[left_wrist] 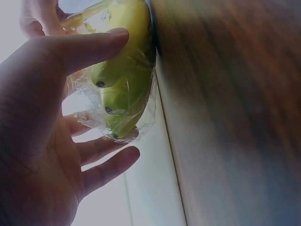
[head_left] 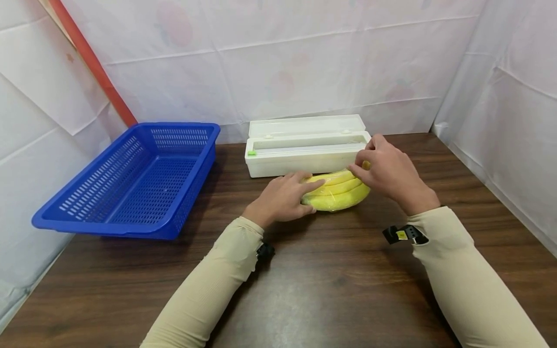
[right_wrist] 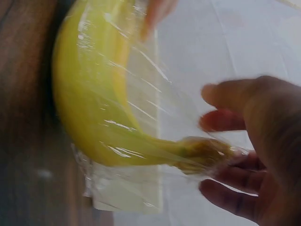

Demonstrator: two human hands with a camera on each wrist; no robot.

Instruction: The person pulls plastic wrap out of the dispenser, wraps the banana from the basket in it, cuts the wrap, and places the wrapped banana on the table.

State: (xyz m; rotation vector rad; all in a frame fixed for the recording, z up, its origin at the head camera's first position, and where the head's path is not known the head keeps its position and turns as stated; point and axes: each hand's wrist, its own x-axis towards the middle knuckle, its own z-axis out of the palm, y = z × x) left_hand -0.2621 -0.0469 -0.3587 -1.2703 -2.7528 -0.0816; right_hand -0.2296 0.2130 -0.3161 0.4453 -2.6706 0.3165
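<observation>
A bunch of bananas (head_left: 337,191), wrapped in clear plastic film (right_wrist: 113,125), lies on the table with its stem to the right. My left hand (head_left: 285,195) rests at the bunch's left end. Its thumb lies along the near side, and its fairly straight fingers (left_wrist: 110,165) reach over the far side. At the stem end is my right hand (head_left: 389,169), fingers curled. Its thumb and forefinger come together at the film, while its other fingers lie beside the wrapped stem (right_wrist: 202,153).
Just behind the bananas stands a long white cling film box (head_left: 300,166) with its lid (head_left: 304,126) raised and a green tab (head_left: 251,152) on its left. A blue perforated basket (head_left: 174,220) sits on the left of the brown wooden table (head_left: 304,290). White sheeting (head_left: 278,63) hangs behind.
</observation>
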